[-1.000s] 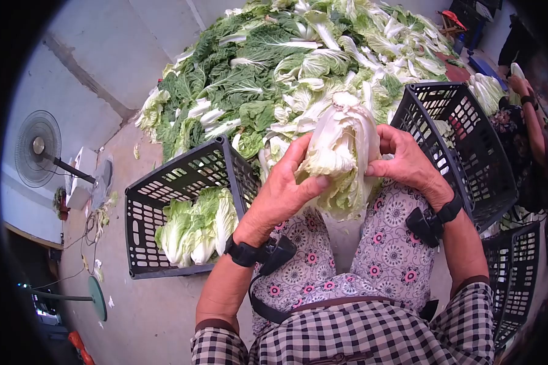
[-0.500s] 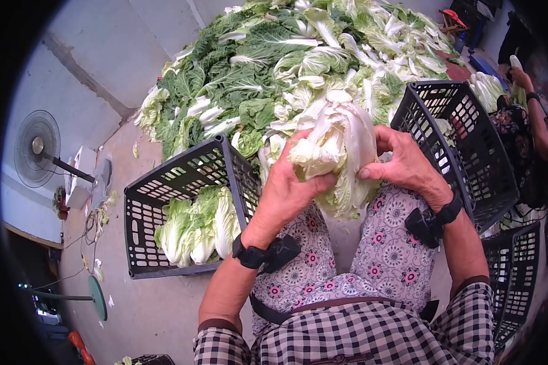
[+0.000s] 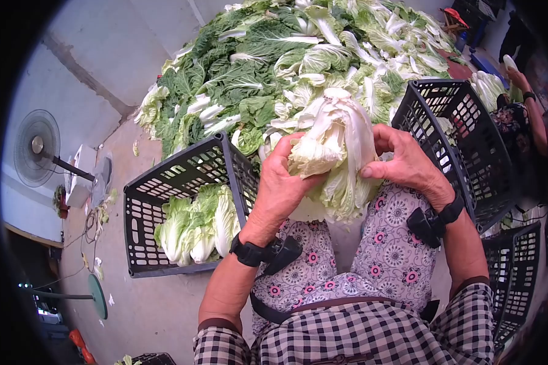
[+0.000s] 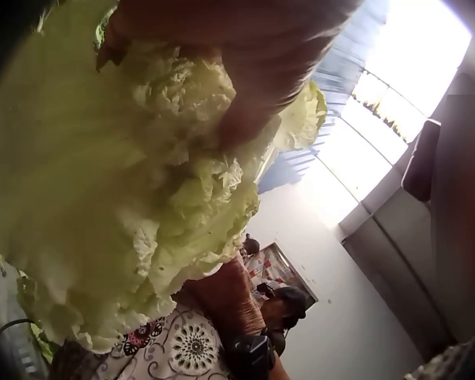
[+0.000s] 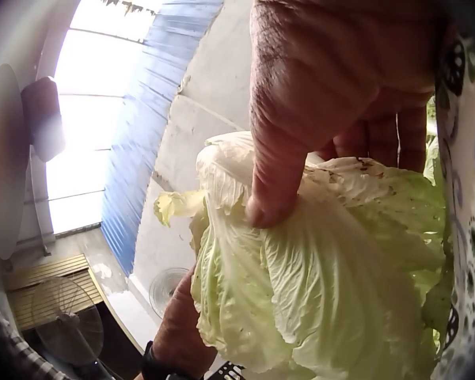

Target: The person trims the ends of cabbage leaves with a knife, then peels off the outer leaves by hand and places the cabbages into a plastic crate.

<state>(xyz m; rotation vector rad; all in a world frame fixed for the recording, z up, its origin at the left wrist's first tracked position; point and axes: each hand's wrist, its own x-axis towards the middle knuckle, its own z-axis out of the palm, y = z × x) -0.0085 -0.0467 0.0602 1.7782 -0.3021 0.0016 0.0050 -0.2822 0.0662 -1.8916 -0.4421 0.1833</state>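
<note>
A pale napa cabbage (image 3: 341,140), its cut white base pointing up and away, is held over the knees between both hands. On its left side my left hand (image 3: 283,185) grips it, the thumb across a loose leaf that bulges outward. My right hand (image 3: 408,161) holds the other side, thumb pressed on the outer leaves and fingers behind them. In the right wrist view the thumb (image 5: 273,190) lies on the ribbed leaves near the base. The left wrist view shows ruffled leaf edges (image 4: 214,206) close under the left hand.
A large heap of cabbage leaves (image 3: 243,85) rises ahead. At the left stands a black crate (image 3: 182,164) holding several cabbages (image 3: 195,228); another black crate (image 3: 463,146) tilts at the right. Another person's arm (image 3: 533,115) shows at far right. A fan (image 3: 38,146) stands far left.
The left hand has shifted slightly left, drawing a leaf outward from the cabbage. The right hand keeps its hold. The cabbage's base has tipped slightly left and away.
</note>
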